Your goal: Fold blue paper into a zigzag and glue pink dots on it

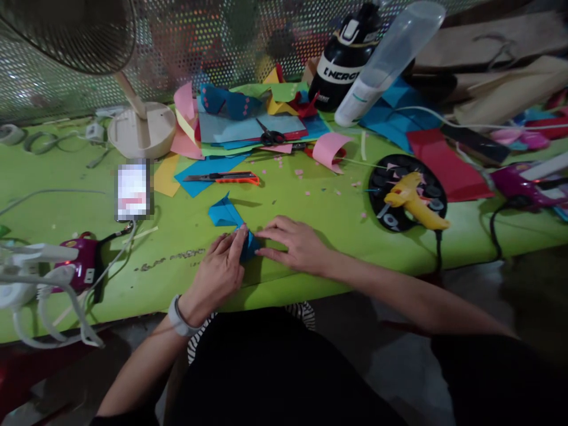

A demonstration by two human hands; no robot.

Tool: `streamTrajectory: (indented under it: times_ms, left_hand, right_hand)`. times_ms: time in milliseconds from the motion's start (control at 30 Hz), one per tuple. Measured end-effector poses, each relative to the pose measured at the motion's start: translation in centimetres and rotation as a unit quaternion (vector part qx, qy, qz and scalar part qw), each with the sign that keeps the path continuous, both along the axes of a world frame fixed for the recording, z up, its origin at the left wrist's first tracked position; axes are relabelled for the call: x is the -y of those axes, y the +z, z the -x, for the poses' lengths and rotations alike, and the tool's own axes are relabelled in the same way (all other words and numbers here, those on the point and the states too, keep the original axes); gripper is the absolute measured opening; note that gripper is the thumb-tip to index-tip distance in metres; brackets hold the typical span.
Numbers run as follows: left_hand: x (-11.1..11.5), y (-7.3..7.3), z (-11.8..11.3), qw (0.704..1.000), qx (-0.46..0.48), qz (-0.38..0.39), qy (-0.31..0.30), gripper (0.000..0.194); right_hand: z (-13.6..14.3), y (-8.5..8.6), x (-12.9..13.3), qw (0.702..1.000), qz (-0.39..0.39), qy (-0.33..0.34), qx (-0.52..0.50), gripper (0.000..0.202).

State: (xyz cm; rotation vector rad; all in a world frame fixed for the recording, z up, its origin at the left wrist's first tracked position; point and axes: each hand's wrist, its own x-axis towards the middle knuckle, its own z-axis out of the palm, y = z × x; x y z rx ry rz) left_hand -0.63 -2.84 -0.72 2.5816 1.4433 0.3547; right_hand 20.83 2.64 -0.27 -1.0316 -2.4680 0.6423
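A folded blue paper piece (249, 246) lies on the green table near its front edge. My left hand (222, 260) presses on its left side, with fingers close together and the index finger stretched over the paper. From the right, my right hand (297, 244) touches the paper's edge with its fingertips, thumb and index finger apart. Just above my left hand stands another folded blue paper piece (223, 212), touching or joined to the first; which one I cannot tell. Farther back lies an orange utility knife (235, 177) on blue paper.
Behind are black scissors (271, 137), stacked colored papers (248, 127), a black bottle (339, 71) and a fan (142, 127). A yellow glue gun (410, 198) rests on a black tray at right. Purple power strips with cables sit left (82, 263) and right (519, 186).
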Motion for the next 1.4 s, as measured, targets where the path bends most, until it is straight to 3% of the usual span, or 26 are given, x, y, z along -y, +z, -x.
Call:
streamTrajectory:
  times_ms: [100,200,367,733,933,1133,1400]
  left_hand:
    - [0.0,0.0,0.0,1.000,-0.003,-0.007,-0.003,0.077]
    - [0.0,0.2,-0.1,0.999,-0.024,-0.021,-0.005,0.073]
    - [0.2,0.5,-0.5,0.997,-0.063,-0.028,-0.021,0.062]
    - [0.1,0.7,-0.9,0.997,-0.062,-0.038,-0.009,0.057]
    - [0.1,0.7,-0.6,0.998,-0.035,-0.044,-0.011,0.054]
    - [0.1,0.5,-1.3,0.998,-0.010,-0.042,0.034,0.042]
    - [0.6,-0.5,-2.7,0.995,-0.020,-0.051,0.079,0.046]
  right_hand:
    - [-0.6,-0.9,0.7,0.993,-0.092,0.063,0.040,0.061]
    - [-0.8,-1.3,1.1,0.984,-0.129,0.107,0.059,0.067]
    - [-1.0,-1.2,0.9,0.985,-0.112,0.110,0.074,0.071]
    - [-1.2,-0.6,1.1,0.977,-0.119,0.137,0.108,0.091]
    - [-1.5,-1.0,1.1,0.980,-0.107,0.136,0.096,0.086]
    - [-2.0,-1.5,1.5,0.985,-0.103,0.106,0.089,0.068]
    - [-2.3,-1.4,1.9,0.980,-0.126,0.117,0.102,0.065]
